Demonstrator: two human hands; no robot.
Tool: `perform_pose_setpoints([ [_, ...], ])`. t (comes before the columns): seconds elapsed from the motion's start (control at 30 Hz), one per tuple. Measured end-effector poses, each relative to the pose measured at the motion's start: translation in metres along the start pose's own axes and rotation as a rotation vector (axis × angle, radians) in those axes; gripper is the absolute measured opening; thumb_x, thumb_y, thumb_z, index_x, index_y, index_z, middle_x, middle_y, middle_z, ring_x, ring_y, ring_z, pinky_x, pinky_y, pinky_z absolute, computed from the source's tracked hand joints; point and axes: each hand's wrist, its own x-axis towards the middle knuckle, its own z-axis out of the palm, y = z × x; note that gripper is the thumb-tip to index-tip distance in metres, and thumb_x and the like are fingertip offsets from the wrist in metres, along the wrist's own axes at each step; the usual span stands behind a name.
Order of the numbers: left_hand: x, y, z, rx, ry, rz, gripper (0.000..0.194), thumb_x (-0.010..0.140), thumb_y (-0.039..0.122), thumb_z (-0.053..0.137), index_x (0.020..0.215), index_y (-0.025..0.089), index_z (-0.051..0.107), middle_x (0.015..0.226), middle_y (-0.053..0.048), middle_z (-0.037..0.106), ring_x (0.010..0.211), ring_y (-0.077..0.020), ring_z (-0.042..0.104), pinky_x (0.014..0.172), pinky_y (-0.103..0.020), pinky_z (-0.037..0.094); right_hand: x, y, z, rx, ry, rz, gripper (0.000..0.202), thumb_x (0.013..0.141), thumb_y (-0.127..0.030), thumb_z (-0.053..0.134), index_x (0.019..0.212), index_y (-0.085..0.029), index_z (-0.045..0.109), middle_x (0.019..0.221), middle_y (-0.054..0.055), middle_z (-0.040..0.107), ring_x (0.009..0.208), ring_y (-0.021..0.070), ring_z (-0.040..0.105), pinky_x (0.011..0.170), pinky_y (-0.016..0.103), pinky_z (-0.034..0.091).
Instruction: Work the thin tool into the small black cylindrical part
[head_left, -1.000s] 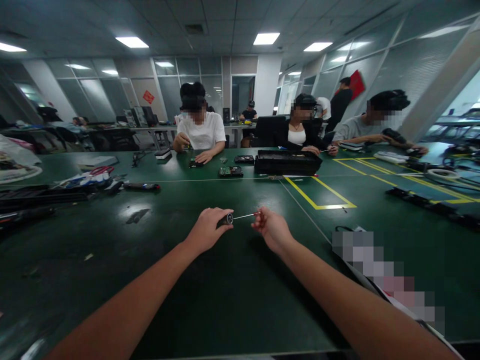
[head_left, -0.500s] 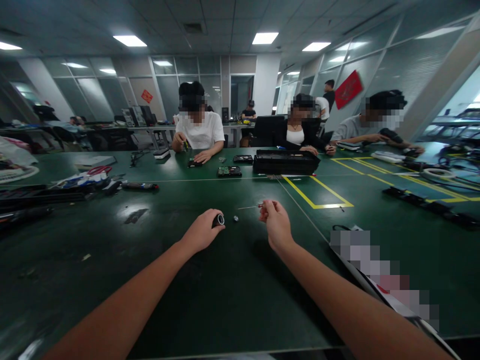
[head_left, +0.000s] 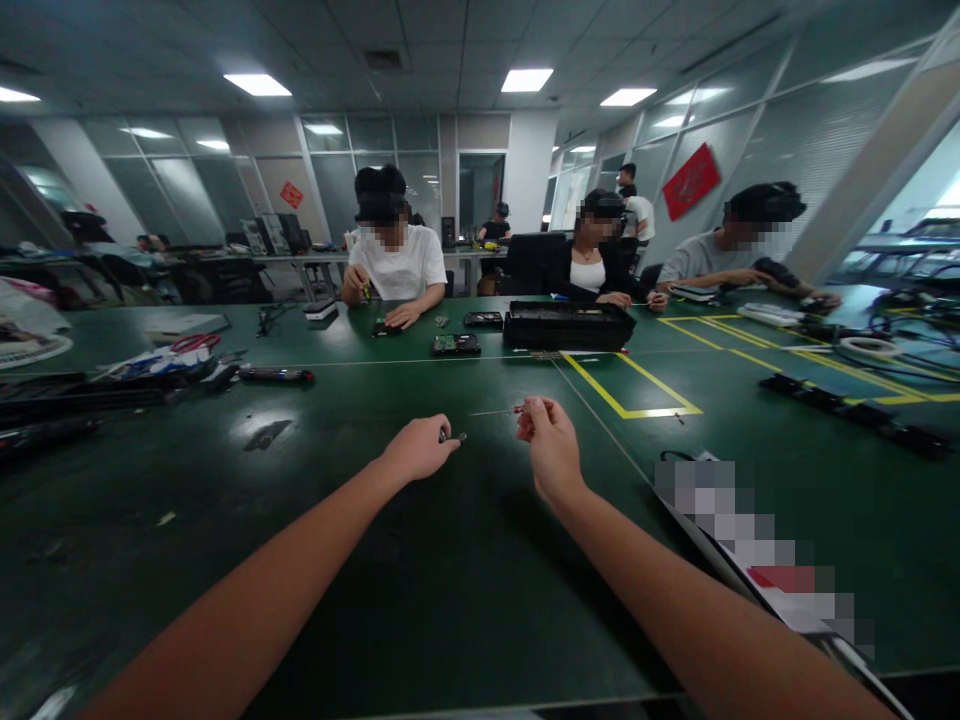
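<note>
Over the green table (head_left: 420,620), my left hand (head_left: 420,446) is closed around a short black cylinder with a silvery rim, most of it hidden by the fingers. A small shiny metal piece (head_left: 462,437) is at that hand's fingertips; I cannot tell whether it is pinched. To the right, my right hand (head_left: 551,440) pinches a thin screwdriver (head_left: 491,413). Its slim metal shaft points left, toward the space above my left hand, and a bit of red shows at the fingers.
Ahead lie a circuit-board part (head_left: 456,345) and a black open box (head_left: 568,325). Several people sit across the table. A pen-like tool (head_left: 276,375) and red-handled scissors (head_left: 196,342) lie left. A white sheet-like item (head_left: 780,600), partly blurred out, is near my right forearm.
My left hand has moved slightly right and turned, bringing its fingertips to the small metal piece; the cylinder's ring end shows less. My right hand has hardly moved.
</note>
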Motion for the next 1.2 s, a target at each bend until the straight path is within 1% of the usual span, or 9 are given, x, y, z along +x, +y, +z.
perform_pose_setpoints([
  [0.1, 0.007, 0.002, 0.008, 0.064, -0.026, -0.014, 0.037, 0.087, 0.043, 0.057, 0.118, 0.023, 0.064, 0.108, -0.011, 0.068, 0.092, -0.027, 0.064, 0.069, -0.032, 0.048, 0.0, -0.001, -0.001, -0.001, 0.002, 0.004, 0.024, 0.083, -0.049, 0.057, 0.087, -0.025, 0.06, 0.076, 0.001, 0.059, 0.067, 0.0172, 0.055, 0.062, 0.032, 0.047],
  [0.17, 0.012, 0.004, 0.012, 0.085, -0.023, 0.0, 0.041, 0.086, 0.045, 0.06, 0.121, 0.024, 0.063, 0.114, -0.012, 0.066, 0.099, -0.0301, 0.062, 0.074, -0.035, 0.049, 0.0, 0.0, -0.001, 0.002, 0.003, 0.005, 0.025, 0.084, -0.048, 0.057, 0.088, -0.024, 0.06, 0.077, 0.001, 0.06, 0.068, 0.017, 0.055, 0.062, 0.032, 0.047],
  [0.43, 0.022, 0.015, 0.015, 0.086, -0.031, 0.046, 0.019, 0.084, 0.038, 0.064, 0.094, 0.023, 0.07, 0.103, -0.008, 0.068, 0.094, -0.0281, 0.062, 0.078, -0.038, 0.049, 0.0, 0.001, 0.0, 0.003, -0.014, 0.007, 0.025, 0.084, -0.047, 0.057, 0.088, -0.023, 0.06, 0.076, 0.001, 0.058, 0.067, 0.016, 0.053, 0.063, 0.031, 0.046],
  [0.6, 0.017, 0.006, 0.001, 0.015, -0.013, 0.041, 0.023, 0.088, 0.041, 0.058, 0.1, 0.024, 0.069, 0.104, -0.007, 0.069, 0.091, -0.0248, 0.065, 0.074, -0.033, 0.047, 0.0, 0.001, 0.0, 0.036, -0.023, 0.008, 0.025, 0.082, -0.047, 0.06, 0.087, -0.023, 0.061, 0.076, 0.001, 0.059, 0.066, 0.0155, 0.053, 0.061, 0.031, 0.045],
  [0.77, 0.01, -0.026, -0.029, -0.438, -0.037, -0.128, 0.027, 0.087, 0.038, 0.058, 0.101, 0.016, 0.065, 0.094, -0.007, 0.069, 0.061, -0.0138, 0.061, 0.058, -0.025, 0.043, 0.001, 0.004, -0.001, 0.042, -0.049, 0.029, 0.024, 0.083, -0.046, 0.061, 0.085, -0.023, 0.061, 0.075, 0.0, 0.06, 0.066, 0.0147, 0.053, 0.061, 0.029, 0.044],
  [0.93, -0.01, -0.079, -0.066, -0.791, 0.15, -0.395, 0.032, 0.084, 0.032, 0.064, 0.113, 0.018, 0.065, 0.096, -0.003, 0.066, 0.06, -0.0087, 0.052, 0.048, -0.021, 0.028, 0.001, 0.007, 0.0, 0.028, -0.06, 0.039, 0.023, 0.084, -0.046, 0.06, 0.086, -0.023, 0.062, 0.074, -0.001, 0.06, 0.066, 0.0149, 0.054, 0.06, 0.03, 0.044],
  [1.0, -0.022, -0.102, -0.081, -0.942, 0.24, -0.475, 0.031, 0.085, 0.033, 0.063, 0.112, 0.018, 0.064, 0.093, -0.001, 0.063, 0.061, -0.0075, 0.049, 0.048, -0.019, 0.027, 0.001, 0.006, 0.0, 0.024, -0.05, 0.05, 0.023, 0.084, -0.046, 0.061, 0.085, -0.023, 0.062, 0.073, -0.001, 0.06, 0.065, 0.015, 0.054, 0.06, 0.03, 0.044],
  [1.1, -0.045, -0.131, -0.105, -1.008, 0.35, -0.563, 0.024, 0.092, 0.035, 0.054, 0.103, 0.015, 0.059, 0.078, 0.002, 0.055, 0.059, -0.0075, 0.045, 0.05, -0.019, 0.028, -0.001, 0.002, 0.001, 0.018, -0.04, 0.064, 0.021, 0.083, -0.043, 0.061, 0.084, -0.022, 0.061, 0.072, -0.001, 0.059, 0.065, 0.0148, 0.053, 0.06, 0.029, 0.045],
  [1.2, -0.071, -0.152, -0.124, -1.024, 0.493, -0.643, 0.017, 0.095, 0.026, 0.043, 0.087, 0.013, 0.052, 0.069, 0.003, 0.05, 0.055, -0.0072, 0.043, 0.05, -0.019, 0.029, -0.002, 0.0, 0.001, 0.013, -0.042, 0.074, 0.02, 0.083, -0.042, 0.06, 0.084, -0.022, 0.061, 0.073, 0.0, 0.06, 0.065, 0.0146, 0.053, 0.06, 0.029, 0.045],
])
